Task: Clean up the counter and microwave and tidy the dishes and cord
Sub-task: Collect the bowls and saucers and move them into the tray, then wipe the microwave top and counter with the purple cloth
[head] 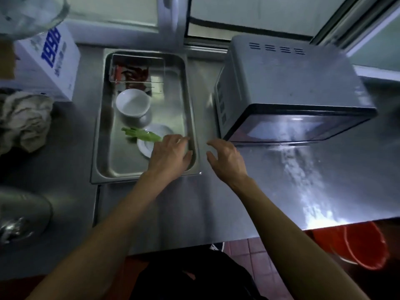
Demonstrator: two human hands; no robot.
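Note:
A steel tray (101, 135) sits on the steel counter (216, 208). Inside it are a white bowl (133, 103), a white plate (149, 146) with green vegetable pieces (140, 135) lying across it, and a clear box (136, 70) holding red items. My left hand (170, 154) rests over the tray's near right corner, fingers on the rim, partly covering the plate. My right hand (226, 158) hovers just right of the tray with its fingers spread and nothing in it. The microwave (290, 89) stands to the right, its door shut. No cord is in view.
A crumpled cloth (23, 120) lies at the left, behind it a white carton (54, 59) with blue print. A glass bowl (28, 14) shows at the top left and a steel pot (21, 215) at the left edge. Orange buckets (357, 245) stand on the floor at the right.

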